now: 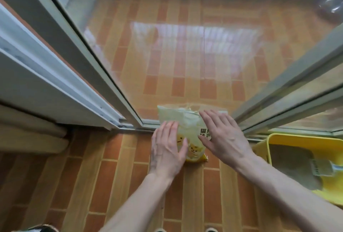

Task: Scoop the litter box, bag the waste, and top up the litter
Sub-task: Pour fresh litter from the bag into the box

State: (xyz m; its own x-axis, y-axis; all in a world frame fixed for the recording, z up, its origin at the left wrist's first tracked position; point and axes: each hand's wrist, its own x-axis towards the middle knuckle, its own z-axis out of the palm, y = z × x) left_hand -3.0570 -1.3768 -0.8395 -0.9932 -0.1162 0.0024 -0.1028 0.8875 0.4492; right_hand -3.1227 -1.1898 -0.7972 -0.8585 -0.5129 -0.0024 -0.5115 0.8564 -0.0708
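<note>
Both flat, spread-fingered, my left hand (pixel 167 150) and right hand (pixel 220 135) are steadying the litter bag (pixel 187 129); leaning open-topped toward twelve o'clock, it could slump and spill.

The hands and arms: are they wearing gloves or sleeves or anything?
No. The left hand and right hand are bare, with no gloves, rings or watch showing. Both forearms are bare too, with no sleeves in view.

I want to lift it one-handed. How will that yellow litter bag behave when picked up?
The litter bag is soft, glossy plastic, so it will probably sag and may slip. It looks full, so likely heavy for its size. Both hands, left and right, lie flat on it.
</note>
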